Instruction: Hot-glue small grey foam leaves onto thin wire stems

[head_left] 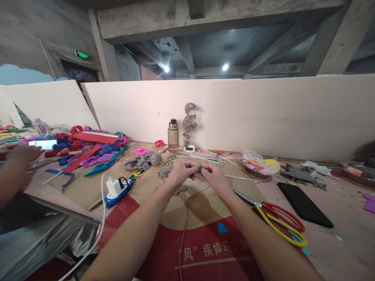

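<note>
My left hand point(183, 173) and my right hand point(214, 176) meet over the cardboard, thumbs and fingertips pinched together. Between them is a small dark grey piece point(200, 169), too small to make out fully. A thin grey cord point(187, 208) runs from beneath my right hand down across the red printed cardboard point(205, 257). Small grey bits point(182, 189) lie just below my left hand, partly hidden by the wrist. Scissors point(260, 204) with one red and one yellow handle rest beside my right forearm, blades apart.
A black phone point(304, 204) and a bowl of scraps point(260, 168) are at right. Ahead stand a bottle point(173, 136) and a grey hanging ornament point(190, 121). A blue power strip point(119, 192) with a white cable lies left. Another person's hands point(23, 153) are near coloured fabric strips point(88, 150).
</note>
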`<state>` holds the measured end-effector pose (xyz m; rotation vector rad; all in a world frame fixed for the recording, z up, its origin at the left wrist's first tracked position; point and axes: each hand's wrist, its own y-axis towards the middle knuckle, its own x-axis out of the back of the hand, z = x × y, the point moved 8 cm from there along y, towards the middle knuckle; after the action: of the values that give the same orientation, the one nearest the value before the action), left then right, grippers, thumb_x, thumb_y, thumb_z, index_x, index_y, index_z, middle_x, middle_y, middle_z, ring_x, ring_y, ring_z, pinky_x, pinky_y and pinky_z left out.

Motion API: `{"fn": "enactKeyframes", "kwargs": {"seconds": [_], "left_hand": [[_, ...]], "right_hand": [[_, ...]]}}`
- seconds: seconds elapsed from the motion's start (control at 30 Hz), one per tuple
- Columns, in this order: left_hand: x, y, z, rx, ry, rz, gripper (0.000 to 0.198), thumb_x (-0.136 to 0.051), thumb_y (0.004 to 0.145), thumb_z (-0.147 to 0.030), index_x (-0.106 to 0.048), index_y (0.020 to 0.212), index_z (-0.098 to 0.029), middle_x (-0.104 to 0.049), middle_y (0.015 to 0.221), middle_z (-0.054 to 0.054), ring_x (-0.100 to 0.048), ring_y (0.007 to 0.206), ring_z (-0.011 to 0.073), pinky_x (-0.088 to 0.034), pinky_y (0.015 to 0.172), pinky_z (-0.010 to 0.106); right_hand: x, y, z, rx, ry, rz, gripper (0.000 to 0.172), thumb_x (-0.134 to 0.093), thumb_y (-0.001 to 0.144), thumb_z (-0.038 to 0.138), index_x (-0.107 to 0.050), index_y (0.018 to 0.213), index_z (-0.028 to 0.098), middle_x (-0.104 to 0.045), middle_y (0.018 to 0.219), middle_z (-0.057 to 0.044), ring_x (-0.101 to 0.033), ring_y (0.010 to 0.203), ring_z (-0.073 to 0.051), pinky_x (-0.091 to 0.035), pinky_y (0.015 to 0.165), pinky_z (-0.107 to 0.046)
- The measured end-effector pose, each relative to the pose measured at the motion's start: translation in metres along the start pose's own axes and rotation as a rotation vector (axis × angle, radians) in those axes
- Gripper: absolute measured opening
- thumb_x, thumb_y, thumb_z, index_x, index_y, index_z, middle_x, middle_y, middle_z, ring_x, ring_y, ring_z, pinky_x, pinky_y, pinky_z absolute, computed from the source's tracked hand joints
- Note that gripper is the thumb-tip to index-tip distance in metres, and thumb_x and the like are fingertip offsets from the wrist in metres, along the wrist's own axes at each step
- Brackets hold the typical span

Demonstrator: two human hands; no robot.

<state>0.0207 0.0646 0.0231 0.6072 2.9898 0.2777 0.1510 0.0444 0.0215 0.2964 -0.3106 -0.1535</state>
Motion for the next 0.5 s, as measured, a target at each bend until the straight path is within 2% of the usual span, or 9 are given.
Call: {"fn": "enactKeyframes", "kwargs": {"seconds": [0.1, 0.17, 0.3, 0.43, 0.5], "left_hand": [[-0.001, 0.0, 0.003, 0.053, -0.039, 0.065, 0.02, -0.075, 0.068, -0.03, -0.068, 0.074, -0.013, -0.066, 0.062, 0.004, -0.059, 0.054, 0.0099, -0.049, 0.057, 0.023], [0.001, 0.0, 0.001, 0.055, -0.03, 0.059, 0.023, -0.076, 0.066, -0.028, -0.069, 0.082, -0.013, -0.069, 0.07, 0.006, -0.062, 0.058, 0.0119, -0.051, 0.059, 0.025], [0.0, 0.0, -0.008, -0.093, 0.191, 0.033, 0.022, -0.072, 0.066, -0.024, -0.071, 0.085, -0.013, -0.068, 0.072, 0.003, -0.057, 0.056, 0.0104, -0.048, 0.054, 0.024], [0.0, -0.002, -0.015, -0.265, 0.453, -0.045, 0.007, -0.067, 0.066, -0.017, -0.07, 0.072, -0.015, -0.064, 0.062, -0.001, -0.053, 0.055, 0.0094, -0.04, 0.053, 0.021], [0.002, -0.002, -0.016, -0.291, 0.522, -0.103, 0.004, -0.066, 0.063, -0.014, -0.066, 0.067, -0.016, -0.062, 0.06, -0.002, -0.052, 0.055, 0.0093, -0.037, 0.053, 0.02]], "right_hand": [[0.003, 0.0, 0.001, -0.018, -0.042, -0.008, 0.021, -0.053, 0.065, 0.041, -0.056, 0.063, 0.02, -0.045, 0.05, 0.006, -0.036, 0.05, -0.011, -0.026, 0.051, -0.026], [0.005, 0.0, 0.002, -0.022, -0.081, -0.005, 0.019, -0.053, 0.065, 0.039, -0.055, 0.062, 0.02, -0.044, 0.049, 0.006, -0.036, 0.049, -0.011, -0.025, 0.05, -0.026], [0.005, -0.002, 0.007, 0.025, -0.192, 0.011, 0.015, -0.052, 0.066, 0.035, -0.053, 0.062, 0.021, -0.046, 0.051, 0.005, -0.038, 0.051, -0.012, -0.026, 0.052, -0.027], [0.003, -0.006, 0.02, 0.148, -0.358, -0.005, 0.008, -0.053, 0.068, 0.027, -0.054, 0.063, 0.021, -0.051, 0.056, 0.003, -0.042, 0.056, -0.014, -0.03, 0.057, -0.028], [0.003, -0.008, 0.025, 0.206, -0.388, -0.02, 0.006, -0.054, 0.069, 0.025, -0.056, 0.066, 0.021, -0.055, 0.061, 0.001, -0.045, 0.06, -0.015, -0.032, 0.06, -0.029]]}}
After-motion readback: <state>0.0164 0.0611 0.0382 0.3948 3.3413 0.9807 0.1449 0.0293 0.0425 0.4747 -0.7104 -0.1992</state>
